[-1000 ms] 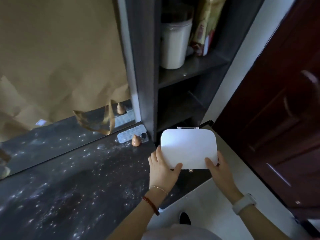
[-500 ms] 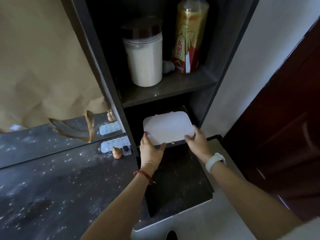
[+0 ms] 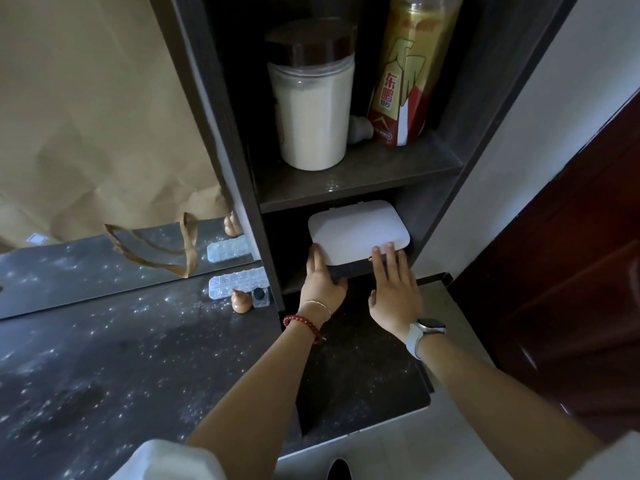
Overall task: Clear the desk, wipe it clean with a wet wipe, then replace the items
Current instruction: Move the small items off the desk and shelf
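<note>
White box [image 3: 358,233]; dark speckled desk [image 3: 104,358]; red bracelet [image 3: 304,323].

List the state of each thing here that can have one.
white box: lid closed, lying flat in the lower shelf compartment
left hand: fingers straight, touching the box
right hand: fingers straight, touching the box
jar: lidded, upright
bottle: upright
</note>
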Available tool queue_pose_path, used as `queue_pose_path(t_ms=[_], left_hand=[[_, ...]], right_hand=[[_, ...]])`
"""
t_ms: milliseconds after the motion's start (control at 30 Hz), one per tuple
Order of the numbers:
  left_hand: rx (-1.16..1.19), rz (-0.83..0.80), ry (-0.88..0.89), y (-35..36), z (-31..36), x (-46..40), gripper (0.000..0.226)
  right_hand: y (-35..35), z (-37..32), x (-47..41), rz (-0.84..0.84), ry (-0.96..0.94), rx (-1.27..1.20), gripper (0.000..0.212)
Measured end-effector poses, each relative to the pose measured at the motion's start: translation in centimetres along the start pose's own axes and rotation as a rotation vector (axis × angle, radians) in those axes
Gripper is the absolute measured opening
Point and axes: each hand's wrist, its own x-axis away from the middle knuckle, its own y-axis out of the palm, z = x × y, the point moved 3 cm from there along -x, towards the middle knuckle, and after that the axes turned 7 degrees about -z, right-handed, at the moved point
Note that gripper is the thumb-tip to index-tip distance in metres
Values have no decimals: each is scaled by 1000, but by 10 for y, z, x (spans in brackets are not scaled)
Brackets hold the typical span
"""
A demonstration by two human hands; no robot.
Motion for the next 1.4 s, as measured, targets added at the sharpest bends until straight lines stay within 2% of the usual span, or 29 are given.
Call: queue_pose_path(t_ms=[100, 200, 367, 467, 533, 667, 767, 833, 900, 1000, 1067, 1200, 1300, 1400], left_hand=[[-44, 53, 64, 3, -13, 25, 74], [-129, 28, 113, 4, -52, 67, 53], [-223, 105, -67, -42, -145, 99, 39], [-280, 164, -161, -81, -180, 97, 38], [-307, 198, -170, -103, -194, 91, 38], [-362, 189, -122, -126, -204, 65, 43], [-388, 111, -34, -127, -201, 40, 52], [-398, 61, 28, -123, -196, 24, 58], [-401, 21, 63, -115, -193, 10, 59], [-325, 37, 62, -109, -192, -3, 38], [-250, 55, 69, -107, -196, -6, 31], [-166, 113, 59, -107, -204, 11, 31], [-62, 208, 81, -106, -196, 41, 27], [-16, 219, 204, -96, -170, 63, 27]], right_hand=[[5, -9, 14, 68, 16, -146, 73], [26, -23, 42, 159, -41, -297, 61], [69, -82, 70, 34, -235, -384, 37], [78, -138, 55, -22, -369, -355, 34], [83, -174, 38, -44, -410, -303, 40], [91, -214, 6, -63, -169, -190, 69], [103, -217, -8, -152, -15, -183, 72], [105, -215, -12, -140, 26, -212, 65], [108, -213, -13, -114, 21, -224, 47], [113, -212, -6, -119, -4, -229, 26], [117, -209, -2, -142, -24, -260, 25], [118, -193, 13, -186, -40, -409, 29], [109, -172, 32, -142, -25, -590, 29], [88, -142, 45, -39, 8, -678, 27]])
